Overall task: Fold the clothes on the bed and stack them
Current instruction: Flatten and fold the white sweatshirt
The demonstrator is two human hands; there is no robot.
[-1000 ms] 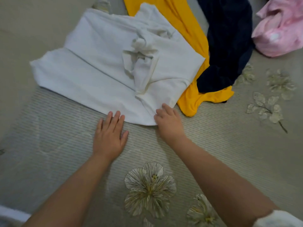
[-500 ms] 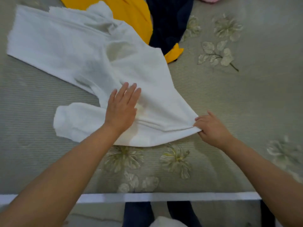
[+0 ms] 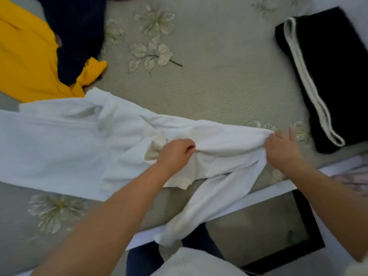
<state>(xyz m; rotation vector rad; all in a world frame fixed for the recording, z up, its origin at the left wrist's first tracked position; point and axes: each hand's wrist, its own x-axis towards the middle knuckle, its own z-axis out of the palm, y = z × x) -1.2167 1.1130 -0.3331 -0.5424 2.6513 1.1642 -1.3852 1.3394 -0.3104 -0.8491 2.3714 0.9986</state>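
Note:
A white garment (image 3: 65,144) lies stretched across the beige flowered bed (image 3: 219,80), one sleeve hanging over the near edge. My left hand (image 3: 175,153) pinches a bunch of its fabric near the middle. My right hand (image 3: 282,150) grips the garment's right end, pulled toward the right. A folded black garment with white stripes (image 3: 326,76) rests at the right of the bed. A yellow garment (image 3: 25,58) and a dark navy one (image 3: 77,34) lie unfolded at the top left.
The bed's white edge (image 3: 264,194) runs diagonally below my hands; beyond it are the floor and a dark-framed panel (image 3: 306,232). My dark trouser legs (image 3: 143,259) stand against the bed. A pink item barely shows at the top edge.
The view swung right and the black folded garment came into sight. My left hand went from flat on the white garment to pinching it, and my right hand pulled its end farther right.

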